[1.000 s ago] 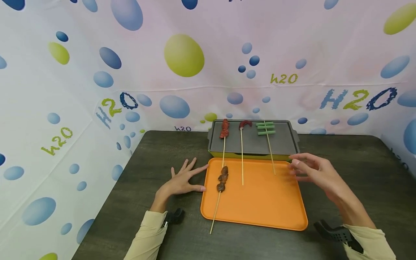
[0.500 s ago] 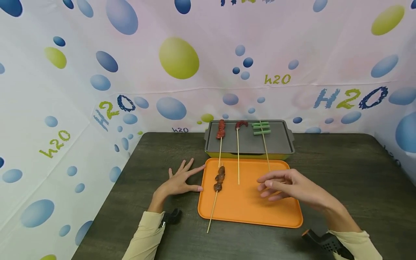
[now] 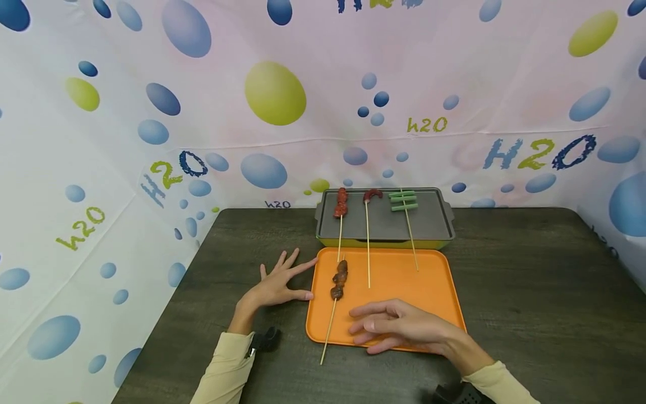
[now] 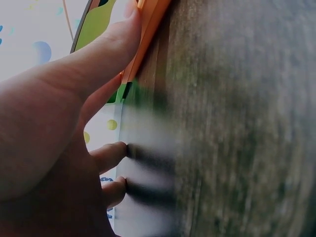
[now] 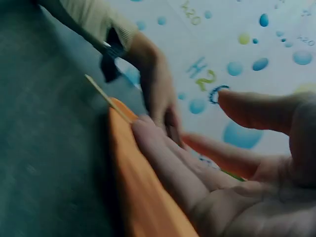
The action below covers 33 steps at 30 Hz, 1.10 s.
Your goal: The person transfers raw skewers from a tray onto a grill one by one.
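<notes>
My left hand (image 3: 276,286) lies with spread fingers on the table at the left edge of the orange tray (image 3: 404,286), thumb and forefinger at its rim. Over the tray's front part is my right hand (image 3: 404,325), fingers loosely bent, holding nothing. Just left of its fingertips a skewer of brown pieces (image 3: 339,279) lies on the tray, its stick (image 5: 98,90) poking out past the front edge. Behind the tray, three skewers rest on the grey grill plate (image 3: 429,219): red pieces (image 3: 341,203), a curled dark-red piece (image 3: 372,194) and green stalks (image 3: 403,201).
The grill plate has a yellow-green base (image 3: 434,244) and side handles, and it stands right behind the tray. The sticks of its skewers reach over the tray. A dark wood table (image 3: 515,292) carries everything, with a patterned cloth (image 3: 323,84) hung behind.
My right hand has swept from the tray's right rear corner leftward and toward the front, close to the brown skewer. The left hand stays at the tray's left edge.
</notes>
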Motion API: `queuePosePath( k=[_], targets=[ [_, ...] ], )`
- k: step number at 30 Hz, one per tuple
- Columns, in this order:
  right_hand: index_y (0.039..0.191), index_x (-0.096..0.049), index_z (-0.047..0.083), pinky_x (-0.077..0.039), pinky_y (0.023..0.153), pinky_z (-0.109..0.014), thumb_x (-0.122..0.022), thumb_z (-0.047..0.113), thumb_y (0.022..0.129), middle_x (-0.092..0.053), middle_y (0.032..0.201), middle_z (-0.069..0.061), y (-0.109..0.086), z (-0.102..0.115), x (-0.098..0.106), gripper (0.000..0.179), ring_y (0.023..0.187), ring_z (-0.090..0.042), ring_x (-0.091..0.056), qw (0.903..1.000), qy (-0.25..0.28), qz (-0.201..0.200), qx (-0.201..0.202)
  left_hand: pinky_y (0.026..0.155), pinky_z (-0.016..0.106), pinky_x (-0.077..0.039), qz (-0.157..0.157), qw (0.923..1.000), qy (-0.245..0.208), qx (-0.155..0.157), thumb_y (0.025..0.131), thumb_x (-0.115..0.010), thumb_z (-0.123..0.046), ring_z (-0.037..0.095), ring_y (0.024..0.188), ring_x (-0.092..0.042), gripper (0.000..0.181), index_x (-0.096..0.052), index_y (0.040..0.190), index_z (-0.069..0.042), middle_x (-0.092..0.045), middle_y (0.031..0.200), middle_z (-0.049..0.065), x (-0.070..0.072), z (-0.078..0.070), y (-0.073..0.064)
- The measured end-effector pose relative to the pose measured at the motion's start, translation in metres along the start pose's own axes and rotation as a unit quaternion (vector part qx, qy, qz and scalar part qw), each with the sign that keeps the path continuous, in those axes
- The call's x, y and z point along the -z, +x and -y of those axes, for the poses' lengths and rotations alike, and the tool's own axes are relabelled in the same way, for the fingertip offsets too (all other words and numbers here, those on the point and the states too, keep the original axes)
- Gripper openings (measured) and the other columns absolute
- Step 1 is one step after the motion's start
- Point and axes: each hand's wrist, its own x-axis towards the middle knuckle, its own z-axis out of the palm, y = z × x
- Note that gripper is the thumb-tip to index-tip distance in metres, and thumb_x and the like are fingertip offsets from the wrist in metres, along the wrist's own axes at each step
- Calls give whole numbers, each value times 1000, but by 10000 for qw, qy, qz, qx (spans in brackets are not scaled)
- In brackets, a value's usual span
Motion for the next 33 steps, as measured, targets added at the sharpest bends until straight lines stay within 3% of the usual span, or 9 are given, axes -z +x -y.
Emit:
queuePosePath(
  k=[7,14,19,22,28,33],
  targets=[
    [160,-8,-11,-39,114,-48,-47,16,111,-38,156,-32,21,-20,-16,68,146,-39,-39,9917,1261,-240,-11,100,87,9,-19,10000,9,-30,92,-76,-47,51,153,6,81,-38,161,-26,-6,170,22,1,1,0],
    [160,-4,-9,-34,117,-51,-49,11,109,-33,157,-35,36,-30,-29,71,146,-42,-37,9745,2123,-731,30,100,87,9,-15,10000,0,45,92,-76,-48,51,153,6,81,-39,161,-27,-7,170,21,1,2,1],
    [162,-5,-6,-36,115,-56,-45,13,110,-32,158,-34,37,-32,-29,68,146,-43,-38,9716,2187,-898,42,100,87,9,-3,10000,8,-8,91,-76,-48,51,153,6,82,-39,161,-27,-7,170,22,-1,2,2],
    [162,-8,-5,-39,112,-58,-46,12,110,-40,155,-31,36,-33,-30,66,142,-41,-44,9708,2156,-1047,64,100,87,9,-21,10000,-9,-24,91,-76,-47,52,153,5,82,-39,161,-27,-8,170,22,-1,1,2],
    [160,-18,-6,-50,101,-55,-52,8,107,-64,130,-17,34,-34,-32,64,122,-32,-64,9706,1833,-1558,102,100,87,10,-3,10000,-28,-35,91,-76,-47,52,153,5,82,-39,161,-26,-8,170,22,0,0,2],
    [154,-35,-8,-57,91,-48,-59,10,104,-68,110,-12,33,-34,-34,58,104,-25,-71,9757,1366,-1699,226,99,87,10,-48,9999,-68,-132,91,-76,-48,54,152,6,83,-38,161,-24,-7,169,24,-1,2,1]
  ],
)
